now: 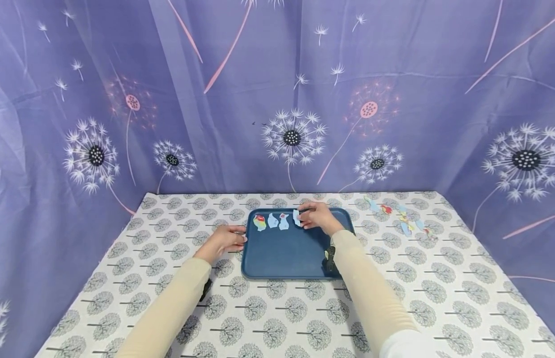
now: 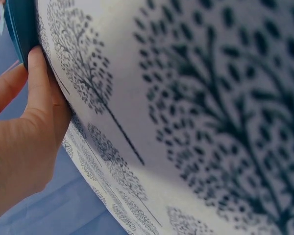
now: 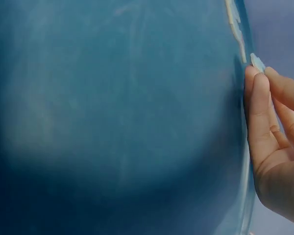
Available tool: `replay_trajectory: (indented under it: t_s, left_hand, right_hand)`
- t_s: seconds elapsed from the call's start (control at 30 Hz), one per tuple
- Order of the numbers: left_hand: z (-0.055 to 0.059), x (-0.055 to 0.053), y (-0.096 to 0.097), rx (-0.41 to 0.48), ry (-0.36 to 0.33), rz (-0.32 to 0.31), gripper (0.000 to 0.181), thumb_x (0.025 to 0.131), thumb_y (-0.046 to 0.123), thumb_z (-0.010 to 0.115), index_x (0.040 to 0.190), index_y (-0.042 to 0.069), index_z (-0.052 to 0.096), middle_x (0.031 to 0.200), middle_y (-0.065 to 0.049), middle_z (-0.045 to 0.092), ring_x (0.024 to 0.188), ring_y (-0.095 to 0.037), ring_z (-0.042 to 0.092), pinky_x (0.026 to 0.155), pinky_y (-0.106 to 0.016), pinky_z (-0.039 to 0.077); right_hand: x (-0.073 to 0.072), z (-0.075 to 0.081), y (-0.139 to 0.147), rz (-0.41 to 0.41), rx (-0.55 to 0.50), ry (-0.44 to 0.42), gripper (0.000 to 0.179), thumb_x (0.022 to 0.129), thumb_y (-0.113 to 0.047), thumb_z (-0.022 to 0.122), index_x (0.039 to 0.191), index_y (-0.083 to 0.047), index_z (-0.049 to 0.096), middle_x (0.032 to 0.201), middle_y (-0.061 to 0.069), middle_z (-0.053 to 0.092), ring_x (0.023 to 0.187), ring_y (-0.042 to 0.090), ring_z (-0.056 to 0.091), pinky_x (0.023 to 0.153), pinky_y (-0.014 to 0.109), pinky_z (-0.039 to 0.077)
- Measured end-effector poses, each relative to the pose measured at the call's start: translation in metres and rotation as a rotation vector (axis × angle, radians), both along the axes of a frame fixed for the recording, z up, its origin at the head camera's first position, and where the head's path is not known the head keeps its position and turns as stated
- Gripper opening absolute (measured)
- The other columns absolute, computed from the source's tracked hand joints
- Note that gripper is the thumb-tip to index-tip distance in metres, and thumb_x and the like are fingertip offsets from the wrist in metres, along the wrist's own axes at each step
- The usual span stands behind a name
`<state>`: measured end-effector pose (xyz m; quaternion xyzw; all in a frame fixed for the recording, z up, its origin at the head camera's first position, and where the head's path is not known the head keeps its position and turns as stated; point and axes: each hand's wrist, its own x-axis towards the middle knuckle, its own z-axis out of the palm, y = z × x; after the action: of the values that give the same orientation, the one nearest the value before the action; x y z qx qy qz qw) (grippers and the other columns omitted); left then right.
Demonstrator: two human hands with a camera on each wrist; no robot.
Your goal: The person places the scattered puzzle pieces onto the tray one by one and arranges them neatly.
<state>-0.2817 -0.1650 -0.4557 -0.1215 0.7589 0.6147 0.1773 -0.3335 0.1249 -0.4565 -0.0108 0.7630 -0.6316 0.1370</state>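
Tray: We see a dark blue tray [image 1: 286, 253] in the middle of the head view, lying flat on the table [image 1: 460, 298].

Left hand: Our left hand [image 1: 223, 239] rests on the table just left of the tray. Its fingers lie loose and mostly straight, and the tips touch the tray's left edge. In the left wrist view a finger [image 2: 39, 78] presses on the blue rim at the upper left. This hand holds nothing.

Right hand: Our right hand [image 1: 316, 216] is at the upper right part of the tray. Its fingers pinch a small pale blue paper piece [image 1: 297, 218]. In the right wrist view the hand [image 3: 274, 147] is at the right edge and the paper tip [image 3: 257, 60] peeks out above the fingertips.

Pieces on the tray: Three more little paper pieces lie in a row along the top of the tray, left of the pinched one. The piece with red and yellow [image 1: 260, 222] is first, then a pale piece [image 1: 273, 220], then a piece with a red dot [image 1: 283, 222].

Other pieces: More colored cut-outs [image 1: 404, 219] lie on the table at the upper right, well apart from the tray.

Table: It has a white cloth with gray tree prints.

Back: A purple curtain [image 1: 277, 89] with dandelions hangs behind.
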Motion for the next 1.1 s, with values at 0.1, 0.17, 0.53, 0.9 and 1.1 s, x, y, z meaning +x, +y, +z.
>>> replay_trajectory:
  t_s: [0.1,0.17,0.53,0.9,1.1]
  left_hand:
    - [0.000,0.000,0.000,0.004,0.003,-0.002,0.048,0.083,-0.012,0.062,0.131,-0.007,0.054,0.099,-0.021,0.065,0.067,-0.015,0.064,0.071,-0.027,0.061]
    - [0.001,-0.001,0.000,0.008,0.005,0.001,0.048,0.083,-0.013,0.062,0.131,-0.007,0.053,0.100,-0.021,0.065,0.068,-0.015,0.064,0.071,-0.027,0.061]
    - [0.000,-0.001,0.001,0.008,0.002,0.003,0.048,0.084,-0.013,0.062,0.131,-0.008,0.053,0.100,-0.022,0.065,0.068,-0.016,0.064,0.072,-0.028,0.062]
    - [0.003,0.000,0.002,0.009,-0.004,0.000,0.049,0.085,-0.012,0.061,0.133,-0.007,0.051,0.106,-0.023,0.063,0.070,-0.015,0.064,0.074,-0.027,0.061]
    - [0.003,0.001,0.001,0.018,-0.005,-0.005,0.050,0.084,-0.013,0.061,0.133,-0.009,0.051,0.099,-0.020,0.065,0.068,-0.015,0.065,0.074,-0.028,0.061]
  right_hand:
    - [0.000,-0.002,-0.003,-0.018,0.037,-0.009,0.039,0.088,0.002,0.065,0.126,0.006,0.057,0.088,0.015,0.069,0.067,0.018,0.067,0.065,0.031,0.062]
    - [-0.001,-0.002,-0.004,-0.021,0.065,-0.003,0.038,0.088,0.002,0.065,0.125,0.005,0.058,0.091,0.017,0.069,0.069,0.018,0.068,0.066,0.032,0.062]
    - [-0.004,-0.003,-0.010,-0.031,0.174,0.038,0.029,0.086,0.001,0.068,0.115,0.006,0.065,0.084,0.018,0.069,0.062,0.017,0.065,0.062,0.033,0.062]
    - [-0.010,-0.001,-0.018,-0.078,0.240,0.067,0.026,0.079,0.009,0.072,0.104,0.009,0.070,0.077,0.019,0.070,0.052,0.016,0.063,0.057,0.031,0.062]
    - [-0.010,-0.002,-0.017,-0.077,0.239,0.057,0.025,0.078,0.009,0.073,0.102,0.008,0.070,0.077,0.018,0.069,0.053,0.015,0.062,0.058,0.031,0.062]
